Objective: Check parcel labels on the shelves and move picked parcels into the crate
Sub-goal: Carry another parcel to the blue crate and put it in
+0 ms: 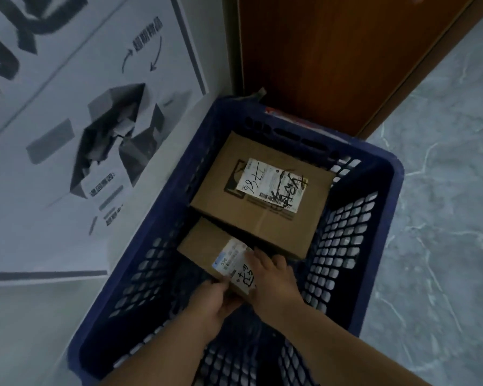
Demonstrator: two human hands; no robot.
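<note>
- Beyond the fingers, the far half of the blue crate (pixel 385 246) is taken up by a large parcel (pixel 215 190) lying flat. Its far edge is close to the crate's far wall, and its white label (pixel 271 185) faces up with handwritten marks on it.
- Right of the fingers, a strip of crate bottom shows between the parcels and the right mesh wall. Below the wrists, the near end of the crate is open too.
- Left of the fingers, the left mesh wall stands near the small parcel (pixel 204 243), with only a narrow gap showing.
- Just past the fingers, the small parcel's far edge lies right beside the large parcel's near edge; whether they touch I cannot tell.
- Outside the crate, to the left of the fingers, a grey-and-white poster (pixel 89 135) of an open carton covers the wall. Further on, past the far rim, stands a brown wooden door (pixel 346 57). To the right lies a grey marbled floor (pixel 444 218).
- The left hand (pixel 211 305) grips the small parcel's near corner, thumb on top at the label's (pixel 234 263) edge, the other fingers hidden under it.
- The right hand (pixel 273 285) holds the same parcel from its right side, its fingers (pixel 258 256) bent over the top edge beside the label.
- That parcel sits tilted inside the crate, label up.
</note>
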